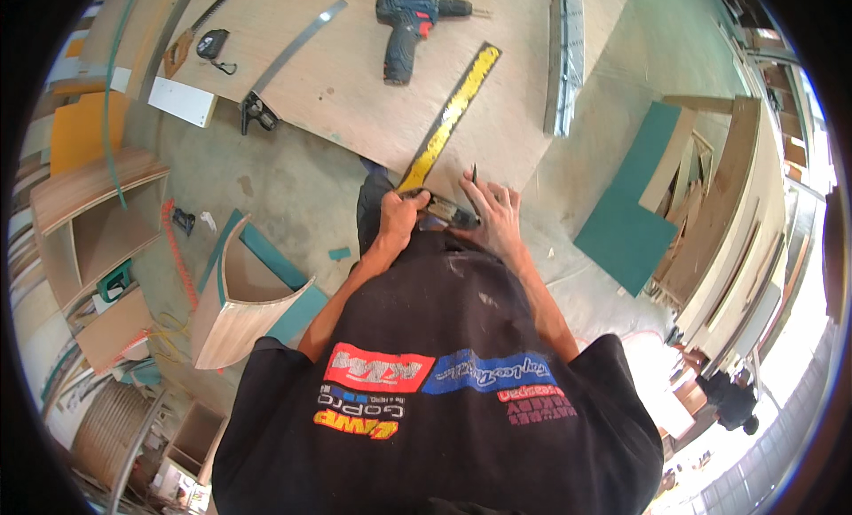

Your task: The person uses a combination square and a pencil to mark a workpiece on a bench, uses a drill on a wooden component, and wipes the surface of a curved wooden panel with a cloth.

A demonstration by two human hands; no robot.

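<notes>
A yellow combination square lies slanted across a plywood sheet. My left hand is closed around its dark head at the sheet's near edge. My right hand rests flat on the plywood beside that head, with a thin dark pencil sticking up between its fingers. Both forearms reach forward from my black shirt.
Farther back on the sheet lie a blue cordless drill, a second steel square, a tape measure and a metal strip. A curved plywood piece stands on the floor at left. A teal board leans at right.
</notes>
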